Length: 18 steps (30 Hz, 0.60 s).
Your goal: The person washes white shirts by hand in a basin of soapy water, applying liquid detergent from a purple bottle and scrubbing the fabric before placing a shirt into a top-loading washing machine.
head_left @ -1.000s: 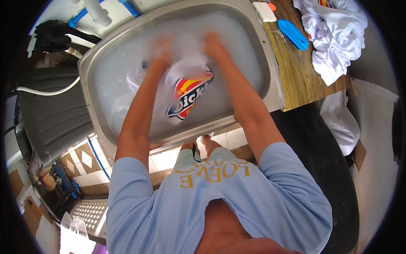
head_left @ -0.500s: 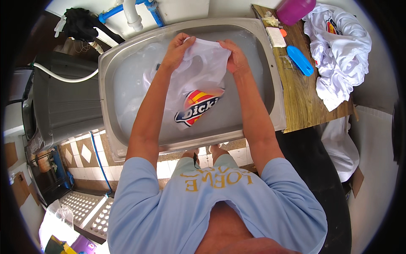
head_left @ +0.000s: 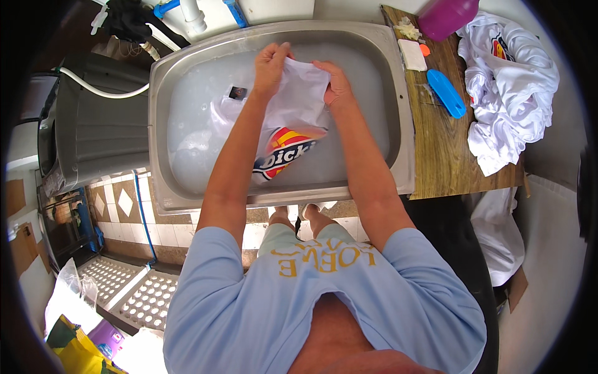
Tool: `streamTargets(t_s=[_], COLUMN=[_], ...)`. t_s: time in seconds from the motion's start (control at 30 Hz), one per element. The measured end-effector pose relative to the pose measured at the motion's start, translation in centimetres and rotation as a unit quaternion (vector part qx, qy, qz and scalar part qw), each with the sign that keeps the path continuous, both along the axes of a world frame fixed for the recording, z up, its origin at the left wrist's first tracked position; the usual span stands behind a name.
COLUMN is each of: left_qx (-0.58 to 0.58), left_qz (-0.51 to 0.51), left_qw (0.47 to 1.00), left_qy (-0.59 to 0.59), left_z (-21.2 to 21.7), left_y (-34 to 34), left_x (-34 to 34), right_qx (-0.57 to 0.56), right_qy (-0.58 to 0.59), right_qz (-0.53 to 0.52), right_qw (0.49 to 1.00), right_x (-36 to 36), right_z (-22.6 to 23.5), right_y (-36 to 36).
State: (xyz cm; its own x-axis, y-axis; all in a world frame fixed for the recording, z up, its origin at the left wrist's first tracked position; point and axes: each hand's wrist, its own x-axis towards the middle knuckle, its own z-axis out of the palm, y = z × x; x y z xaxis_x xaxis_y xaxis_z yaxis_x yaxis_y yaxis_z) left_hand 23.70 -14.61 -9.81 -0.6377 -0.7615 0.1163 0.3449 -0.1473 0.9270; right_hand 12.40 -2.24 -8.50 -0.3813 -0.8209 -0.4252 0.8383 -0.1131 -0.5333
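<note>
My left hand (head_left: 270, 67) pinches the edge of a wet white T-shirt (head_left: 302, 93) above a metal sink (head_left: 406, 143). On the same edge, further right, my right hand (head_left: 337, 85) is closed too, and the cloth is stretched between them. The shirt's lower part, with a red, yellow and dark blue printed emblem (head_left: 285, 153), hangs into cloudy grey water (head_left: 330, 174). A small dark label (head_left: 237, 93) shows on the cloth left of my left forearm. Some of the fabric is hidden under the water and behind that forearm.
Right of the sink, a wooden board (head_left: 436, 168) bears a blue brush (head_left: 446, 94), a white block (head_left: 412, 55), a purple container (head_left: 445, 19) and a heap of white clothes (head_left: 511, 93). A dark grey tub (head_left: 103, 121) with a white hose (head_left: 93, 91) stands at the left.
The view has shifted slightly. The hands have drawn a little closer together on the shirt's edge, and the dark label has come into fuller sight beside the left forearm.
</note>
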Motion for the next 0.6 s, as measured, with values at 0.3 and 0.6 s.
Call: streamTargets(t_s=[0.3,0.6], left_qx=[-0.450,-0.506], left_qz=[0.062,0.052], left_qw=[0.883,0.856], left_qy=[-0.115,-0.097], left_z=[2.6,3.3], left_y=[2.8,8.2], left_x=[-4.5,-5.4], right_qx=[-0.213,-0.268], right_qy=[-0.112,-0.070], right_qz=[0.105,-0.050], right_qw=[0.965,0.960], right_x=[0.2,0.1], right_z=[-5.0,-4.4], right_y=[0.2,0.9])
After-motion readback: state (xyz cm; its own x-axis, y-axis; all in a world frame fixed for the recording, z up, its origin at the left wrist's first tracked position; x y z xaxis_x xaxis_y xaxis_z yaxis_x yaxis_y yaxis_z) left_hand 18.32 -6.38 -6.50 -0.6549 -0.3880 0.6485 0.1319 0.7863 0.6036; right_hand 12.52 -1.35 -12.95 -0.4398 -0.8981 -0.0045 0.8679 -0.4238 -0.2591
